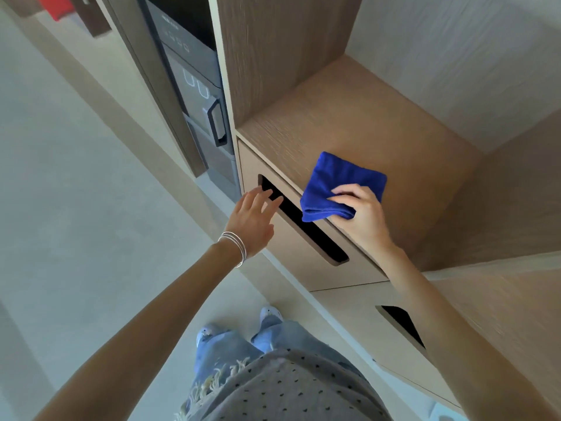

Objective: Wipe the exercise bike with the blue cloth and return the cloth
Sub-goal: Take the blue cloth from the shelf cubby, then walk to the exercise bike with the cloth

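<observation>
Currently itemised, one station: your right hand (361, 217) grasps the blue cloth (340, 180), fingers curled over its near corner. The cloth is folded to a thick square and held at the front lip of the wooden shelf (379, 132), its lower fold hanging just over the top edge of the upper drawer (303, 262). Whether it rests on the shelf or hangs clear cannot be told. Your left hand (253, 220) is released, with straight fingers holding nothing, and its tips lie at the left end of the handle slot (318, 238). Whether they are hooked inside is not visible. The slot's long axis runs along the drawer front, from your left hand's fingertips away to the right and under the cloth. The cloth therefore lies just right of your left hand and directly above the drawer. The left hand is the nearer to the slot and the only free one, so opening the drawer likely falls to it. The cloth would probably then drop almost straight down. A lower drawer (364, 329) sits shut beneath. The exercise bike is not in view, so wiping progress cannot be judged.
</observation>
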`<move>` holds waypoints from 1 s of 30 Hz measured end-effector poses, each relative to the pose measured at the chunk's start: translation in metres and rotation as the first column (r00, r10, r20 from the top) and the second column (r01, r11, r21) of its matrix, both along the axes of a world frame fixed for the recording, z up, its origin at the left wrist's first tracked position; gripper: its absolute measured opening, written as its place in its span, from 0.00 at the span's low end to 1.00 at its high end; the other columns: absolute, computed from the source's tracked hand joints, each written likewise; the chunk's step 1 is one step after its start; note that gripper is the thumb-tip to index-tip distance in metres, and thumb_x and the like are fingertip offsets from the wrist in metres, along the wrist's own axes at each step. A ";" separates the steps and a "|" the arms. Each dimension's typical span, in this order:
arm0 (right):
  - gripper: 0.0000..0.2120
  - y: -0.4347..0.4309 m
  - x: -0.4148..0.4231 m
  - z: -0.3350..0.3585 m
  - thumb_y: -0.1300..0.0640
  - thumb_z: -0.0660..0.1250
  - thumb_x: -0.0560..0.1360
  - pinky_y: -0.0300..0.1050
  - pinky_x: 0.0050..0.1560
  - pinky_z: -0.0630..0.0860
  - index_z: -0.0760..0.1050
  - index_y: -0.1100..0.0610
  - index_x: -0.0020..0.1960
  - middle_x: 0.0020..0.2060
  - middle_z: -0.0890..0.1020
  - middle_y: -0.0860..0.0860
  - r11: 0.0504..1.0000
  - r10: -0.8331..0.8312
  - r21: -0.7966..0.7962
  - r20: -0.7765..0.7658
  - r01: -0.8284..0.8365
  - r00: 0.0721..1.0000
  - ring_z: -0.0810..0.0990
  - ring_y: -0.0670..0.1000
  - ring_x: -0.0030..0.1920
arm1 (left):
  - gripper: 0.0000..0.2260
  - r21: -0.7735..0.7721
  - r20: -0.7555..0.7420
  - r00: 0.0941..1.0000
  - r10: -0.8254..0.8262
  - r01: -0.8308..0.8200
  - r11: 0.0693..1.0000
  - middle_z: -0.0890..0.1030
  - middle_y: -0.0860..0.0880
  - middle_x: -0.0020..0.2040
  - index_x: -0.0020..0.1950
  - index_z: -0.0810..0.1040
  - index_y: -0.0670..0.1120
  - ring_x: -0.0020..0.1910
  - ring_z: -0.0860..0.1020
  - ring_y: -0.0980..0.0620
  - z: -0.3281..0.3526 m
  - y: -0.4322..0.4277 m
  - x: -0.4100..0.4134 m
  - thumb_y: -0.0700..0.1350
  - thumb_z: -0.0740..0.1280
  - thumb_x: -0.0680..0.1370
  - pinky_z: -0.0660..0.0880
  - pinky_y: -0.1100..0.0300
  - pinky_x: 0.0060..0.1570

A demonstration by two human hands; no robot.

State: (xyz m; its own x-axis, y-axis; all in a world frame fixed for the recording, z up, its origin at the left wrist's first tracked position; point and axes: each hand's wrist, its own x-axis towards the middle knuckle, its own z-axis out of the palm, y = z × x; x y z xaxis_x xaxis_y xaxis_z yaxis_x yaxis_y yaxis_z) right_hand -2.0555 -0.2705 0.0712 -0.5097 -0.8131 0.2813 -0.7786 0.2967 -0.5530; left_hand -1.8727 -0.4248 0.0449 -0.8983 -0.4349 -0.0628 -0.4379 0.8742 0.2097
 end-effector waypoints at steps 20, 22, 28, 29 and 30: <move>0.16 -0.134 0.191 0.013 0.66 0.69 0.66 0.46 0.51 0.79 0.79 0.51 0.49 0.41 0.82 0.41 0.797 0.492 0.101 0.463 -0.595 0.737 0.82 0.43 0.45 | 0.24 0.038 -0.059 0.827 0.560 -0.559 0.829 0.67 0.43 0.72 0.73 0.64 0.46 0.75 0.58 0.41 0.022 -0.021 0.225 0.44 0.63 0.77 0.55 0.49 0.73; 0.16 -0.145 0.227 0.009 0.64 0.70 0.66 0.42 0.49 0.78 0.79 0.49 0.51 0.41 0.81 0.38 0.765 0.527 0.112 0.458 -0.635 0.716 0.81 0.41 0.44 | 0.25 0.035 -0.036 0.802 0.596 -0.595 0.803 0.66 0.43 0.73 0.73 0.63 0.46 0.75 0.57 0.42 0.020 -0.019 0.258 0.44 0.63 0.77 0.54 0.49 0.73; 0.10 -0.171 0.323 0.007 0.61 0.73 0.68 0.41 0.42 0.76 0.82 0.53 0.49 0.41 0.84 0.45 0.659 0.627 0.127 0.452 -0.741 0.635 0.80 0.45 0.40 | 0.27 0.046 0.040 0.726 0.687 -0.688 0.724 0.62 0.46 0.74 0.74 0.59 0.49 0.76 0.54 0.44 0.013 -0.009 0.357 0.45 0.62 0.77 0.51 0.51 0.74; 0.09 -0.175 0.338 0.007 0.60 0.73 0.68 0.40 0.42 0.75 0.82 0.53 0.48 0.40 0.84 0.46 0.650 0.629 0.117 0.473 -0.751 0.618 0.80 0.44 0.40 | 0.27 0.053 0.046 0.715 0.698 -0.699 0.713 0.62 0.46 0.74 0.75 0.59 0.49 0.76 0.54 0.44 0.013 -0.008 0.372 0.45 0.62 0.77 0.51 0.51 0.74; 0.08 -0.178 0.353 0.007 0.60 0.73 0.68 0.38 0.42 0.74 0.82 0.53 0.47 0.39 0.84 0.45 0.639 0.632 0.105 0.494 -0.762 0.598 0.80 0.43 0.40 | 0.27 0.055 0.051 0.706 0.706 -0.708 0.704 0.62 0.46 0.74 0.75 0.59 0.49 0.76 0.54 0.44 0.014 -0.007 0.385 0.45 0.62 0.77 0.51 0.51 0.74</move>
